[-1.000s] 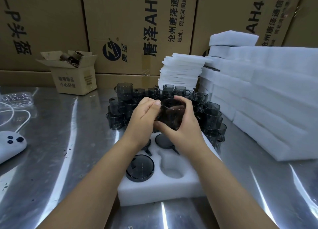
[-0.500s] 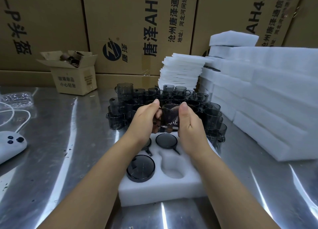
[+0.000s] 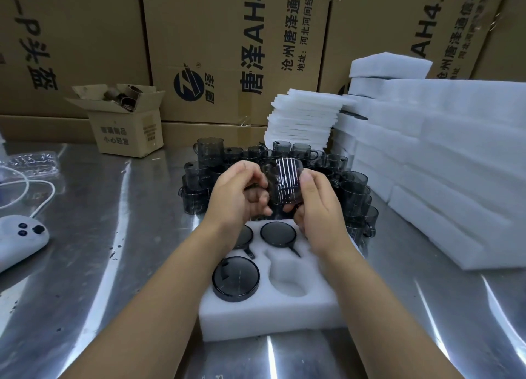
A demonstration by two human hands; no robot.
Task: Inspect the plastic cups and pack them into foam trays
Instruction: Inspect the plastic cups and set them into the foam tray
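Two hands on one smoky-grey plastic cup (image 3: 284,183), held up over the rear of the foam tray (image 3: 284,319) and clear of it. My left hand (image 3: 236,199) curls its fingers at the cup's left side, prob. on the handle, tho I can't see the handle itself. My right hand (image 3: 318,208) pinches the right wall w/ the thumb in front and fingers tucked under the base. Change vs. a sec ago: the cup was lower and half buried between my palms; since then I've lifted it a bit and turned it, so its side wall faces me and shows bright vertical light stripes. That reads as inspection in progress, i.e. checking the wall for flaws, not packing yet. The tray is unchanged: 3 packed cups (image 3: 235,282) sit mouth-down, one partly hidden by my left wrist, and the empty pocket (image 3: 287,279) at front right is unfilled, likely the next slot if this cup passes. Loose cups (image 3: 353,191) crowd the bench (image 3: 99,265) just behind the tray; foam stacks (image 3: 455,165) stand to the right.
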